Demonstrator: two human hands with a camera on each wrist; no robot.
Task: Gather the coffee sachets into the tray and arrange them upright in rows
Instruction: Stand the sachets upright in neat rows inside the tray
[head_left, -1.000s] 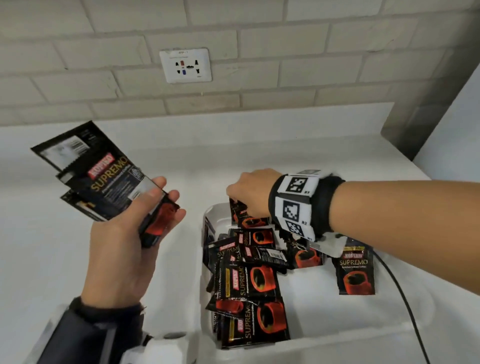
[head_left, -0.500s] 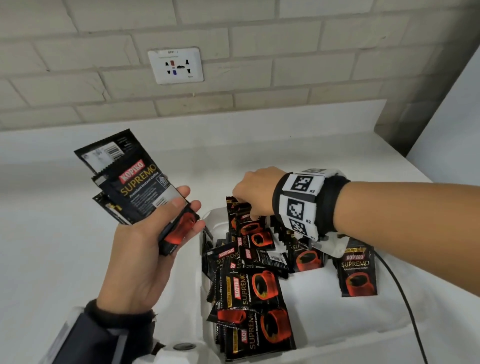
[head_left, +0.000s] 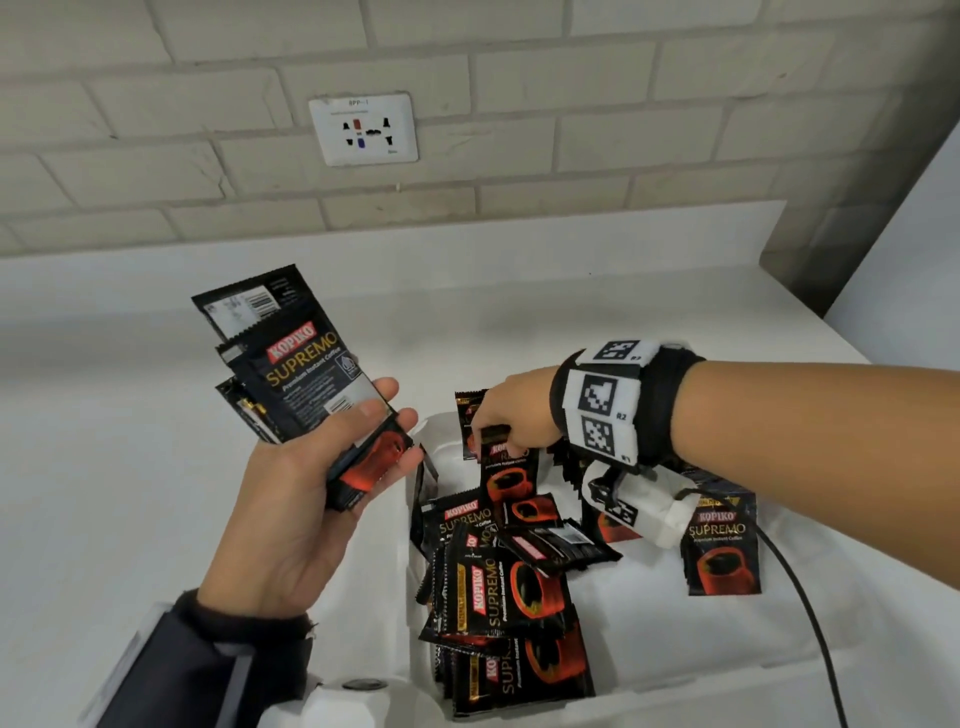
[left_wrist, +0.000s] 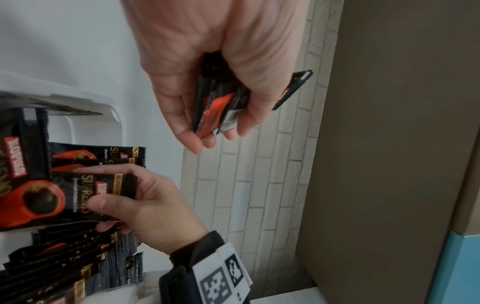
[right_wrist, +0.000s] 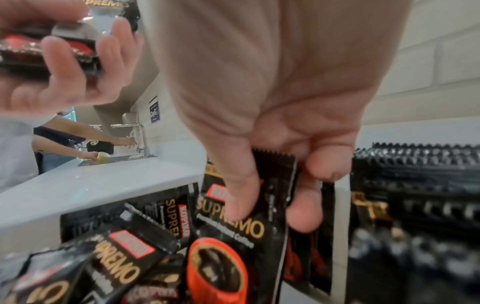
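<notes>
A white tray (head_left: 779, 649) holds several black-and-red coffee sachets, most lying in a loose pile (head_left: 498, 587). My left hand (head_left: 384, 431) hovers just left of the tray and grips a fanned bundle of sachets (head_left: 306, 374). The left wrist view shows that bundle (left_wrist: 215, 107) between thumb and fingers. My right hand (head_left: 498, 421) reaches over the tray's back left corner and pinches the top edge of one upright sachet (head_left: 506, 478). In the right wrist view its thumb and fingers (right_wrist: 241, 195) clamp that sachet (right_wrist: 233, 257).
A row of upright sachets (right_wrist: 415, 185) stands to the right of my right hand. One sachet (head_left: 722, 551) stands at the tray's right. A black cable (head_left: 795, 597) runs over the tray. A wall socket (head_left: 363, 129) is behind. Another person (right_wrist: 78, 142) stands at a far sink.
My left hand carried its bundle right, up to the tray's edge. My right hand shifted at the tray's back and now pinches one sachet upright.
</notes>
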